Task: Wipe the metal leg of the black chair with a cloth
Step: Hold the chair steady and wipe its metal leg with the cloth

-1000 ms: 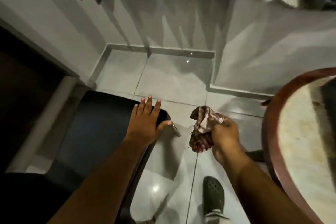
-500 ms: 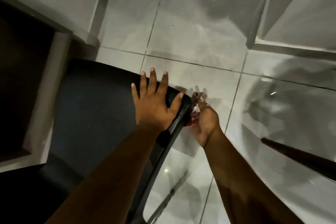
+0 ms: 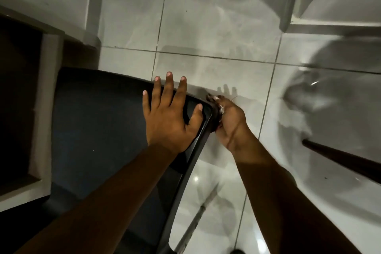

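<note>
The black chair point(image 3: 99, 121) fills the lower left, seen from above. My left hand point(image 3: 169, 113) lies flat on the seat's front right corner, fingers spread. My right hand point(image 3: 231, 121) is closed around a red and white cloth point(image 3: 219, 109), only a small bunched part of which shows. It is pressed against the chair just below that corner, where the front leg is hidden under the seat and my hand. A thin metal leg point(image 3: 193, 222) of the chair shows lower down, slanting over the tiles.
Glossy grey floor tiles point(image 3: 206, 16) spread ahead, with a wall skirting point(image 3: 92, 2) at upper left and another at upper right. A dark wooden table leg point(image 3: 340, 161) slants in from the right. A dark opening with a pale frame point(image 3: 45, 109) stands left of the chair.
The view tipped down and closer to the floor. My right hand brought the cloth from mid-air down to the chair's front corner and now holds it against the frame there. My left hand stayed on the seat.
</note>
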The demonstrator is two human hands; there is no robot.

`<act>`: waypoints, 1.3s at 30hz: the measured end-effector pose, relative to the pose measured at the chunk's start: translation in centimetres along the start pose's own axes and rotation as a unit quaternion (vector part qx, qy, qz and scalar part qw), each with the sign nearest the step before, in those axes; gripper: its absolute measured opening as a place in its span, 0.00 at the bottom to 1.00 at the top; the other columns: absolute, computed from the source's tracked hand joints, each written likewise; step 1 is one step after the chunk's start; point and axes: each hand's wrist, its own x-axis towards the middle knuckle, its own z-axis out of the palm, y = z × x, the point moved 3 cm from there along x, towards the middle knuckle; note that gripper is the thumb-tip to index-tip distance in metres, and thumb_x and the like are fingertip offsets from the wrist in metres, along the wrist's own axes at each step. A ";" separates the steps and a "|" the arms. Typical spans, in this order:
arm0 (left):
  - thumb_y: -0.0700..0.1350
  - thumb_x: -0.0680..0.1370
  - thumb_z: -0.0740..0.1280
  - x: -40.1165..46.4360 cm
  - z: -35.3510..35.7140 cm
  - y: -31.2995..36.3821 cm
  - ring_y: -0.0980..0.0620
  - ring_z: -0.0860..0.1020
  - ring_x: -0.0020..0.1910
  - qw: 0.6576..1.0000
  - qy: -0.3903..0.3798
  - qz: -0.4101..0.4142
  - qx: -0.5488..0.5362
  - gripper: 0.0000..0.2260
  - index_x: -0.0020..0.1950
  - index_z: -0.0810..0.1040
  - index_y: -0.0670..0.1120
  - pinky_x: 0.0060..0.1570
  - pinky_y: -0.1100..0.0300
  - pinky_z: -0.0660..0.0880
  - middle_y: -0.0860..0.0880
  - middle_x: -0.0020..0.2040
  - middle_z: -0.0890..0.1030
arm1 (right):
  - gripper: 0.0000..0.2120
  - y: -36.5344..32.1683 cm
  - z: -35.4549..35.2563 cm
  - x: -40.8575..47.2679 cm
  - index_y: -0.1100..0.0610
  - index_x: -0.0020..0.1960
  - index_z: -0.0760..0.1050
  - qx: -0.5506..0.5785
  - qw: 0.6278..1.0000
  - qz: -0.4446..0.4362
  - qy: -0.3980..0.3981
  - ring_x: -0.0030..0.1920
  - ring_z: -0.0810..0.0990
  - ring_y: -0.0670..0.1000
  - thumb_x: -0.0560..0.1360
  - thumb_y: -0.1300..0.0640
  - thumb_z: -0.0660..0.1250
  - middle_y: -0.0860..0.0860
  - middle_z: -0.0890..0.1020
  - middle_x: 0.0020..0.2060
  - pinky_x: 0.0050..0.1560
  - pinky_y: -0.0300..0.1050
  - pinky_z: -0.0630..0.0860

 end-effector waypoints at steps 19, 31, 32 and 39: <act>0.65 0.75 0.54 0.0 0.3 0.7 0.44 0.46 0.82 0.990 -0.034 0.135 0.035 0.39 0.80 0.50 0.47 0.79 0.42 0.45 0.43 0.82 0.50 | 0.20 3.0 -1.1 4.2 0.59 0.67 0.75 0.052 0.999 -0.001 0.009 0.57 0.83 0.60 0.80 0.49 0.63 0.61 0.82 0.60 0.43 0.46 0.79; 0.64 0.76 0.54 -0.3 0.6 0.8 0.41 0.49 0.82 0.990 -0.010 0.139 0.010 0.38 0.79 0.54 0.41 0.78 0.35 0.50 0.39 0.81 0.54 | 0.20 4.6 -2.8 9.3 0.61 0.70 0.72 0.059 0.996 -0.052 0.045 0.59 0.79 0.59 0.80 0.55 0.63 0.61 0.76 0.63 0.57 0.50 0.78; 0.64 0.77 0.54 -0.3 0.6 0.8 0.41 0.49 0.81 0.990 -0.008 0.142 0.005 0.38 0.79 0.54 0.40 0.78 0.35 0.50 0.38 0.81 0.54 | 0.21 4.6 -3.5 10.3 0.62 0.71 0.70 0.068 0.996 -0.040 0.046 0.57 0.78 0.59 0.80 0.55 0.63 0.61 0.75 0.62 0.52 0.49 0.79; 0.66 0.79 0.50 0.2 0.9 1.4 0.35 0.50 0.80 0.988 -0.013 0.156 -0.005 0.40 0.77 0.55 0.35 0.76 0.31 0.51 0.33 0.79 0.56 | 0.10 4.8 -7.2 16.1 0.57 0.59 0.76 0.079 0.994 0.012 0.071 0.35 0.73 0.53 0.81 0.56 0.61 0.52 0.77 0.41 0.27 0.46 0.69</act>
